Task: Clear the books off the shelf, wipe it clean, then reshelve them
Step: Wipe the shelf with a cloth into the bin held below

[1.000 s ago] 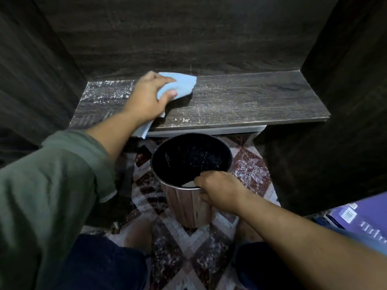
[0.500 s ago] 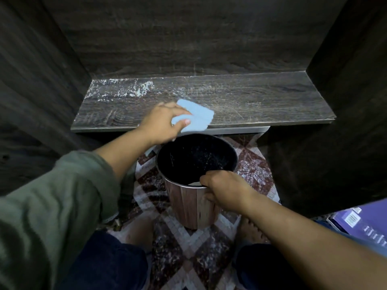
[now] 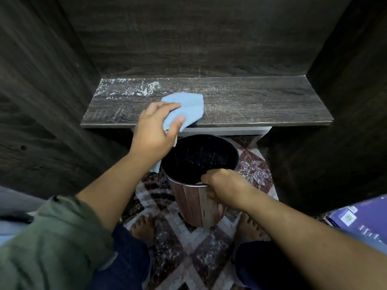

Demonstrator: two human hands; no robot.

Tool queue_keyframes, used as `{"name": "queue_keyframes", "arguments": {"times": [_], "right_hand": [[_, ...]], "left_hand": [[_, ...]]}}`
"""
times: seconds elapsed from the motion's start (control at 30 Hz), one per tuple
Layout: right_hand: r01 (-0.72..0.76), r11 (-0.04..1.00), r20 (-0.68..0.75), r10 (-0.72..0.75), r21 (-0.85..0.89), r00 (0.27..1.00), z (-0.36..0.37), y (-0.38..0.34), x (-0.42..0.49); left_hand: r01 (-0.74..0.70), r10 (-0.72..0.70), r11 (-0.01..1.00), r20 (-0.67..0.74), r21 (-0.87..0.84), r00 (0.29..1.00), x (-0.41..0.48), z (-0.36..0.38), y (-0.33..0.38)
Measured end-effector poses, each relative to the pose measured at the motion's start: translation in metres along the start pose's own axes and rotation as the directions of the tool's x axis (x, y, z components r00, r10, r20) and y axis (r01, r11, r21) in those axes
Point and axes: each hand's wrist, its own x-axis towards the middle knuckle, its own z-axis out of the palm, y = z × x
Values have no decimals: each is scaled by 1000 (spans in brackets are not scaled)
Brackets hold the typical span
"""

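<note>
Moved: since the earlier frame my left hand [image 3: 154, 130] has pushed the blue cloth [image 3: 186, 105] from the front edge of the shelf [image 3: 261, 103] further onto it.
Left hand: grasping the cloth, one corner dangling below the shelf's front edge.
Right hand [image 3: 226, 185]: clenched on the rim of the bin [image 3: 188, 206], just under the shelf's front.
Dust [image 3: 129, 90]: white specks, shelf's back left.
Purple book [image 3: 360, 222]: below the shelf, far right.
</note>
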Motion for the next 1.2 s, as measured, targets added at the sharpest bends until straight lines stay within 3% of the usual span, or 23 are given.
{"name": "queue_keyframes", "arguments": {"times": [0.13, 0.27, 0.43, 0.57, 0.8, 1.0, 1.1, 1.2], "right_hand": [[9, 1000, -9, -9, 4, 1000, 2, 1, 2], [8, 1000, -18, -8, 11, 1000, 2, 0, 5], [8, 1000, -48, -8, 9, 999, 1, -2, 12], [31, 999, -57, -30, 11, 998, 1, -8, 21], [50, 999, -139, -47, 16, 989, 8, -16, 36], [99, 995, -319, -88, 18, 944, 25, -18, 42], [103, 994, -361, -82, 40, 929, 26, -21, 42], [102, 994, -393, -79, 38, 916, 27, -21, 40]], "left_hand": [[-59, 22, 988, 246, 142, 969, -3, 17, -11], [-86, 81, 991, 56, 99, 995, 2, 17, -8], [-13, -9, 990, 153, 143, 988, -2, 19, -14], [74, -64, 979, -61, 188, 996, 15, -2, -24], [280, -140, 883, -360, 375, 922, 30, -47, -91], [393, -253, 815, -349, 426, 902, 32, -54, -113], [381, -282, 766, -263, 518, 923, 31, -54, -125], [340, -300, 779, -164, 526, 940, 31, -56, -139]]}}
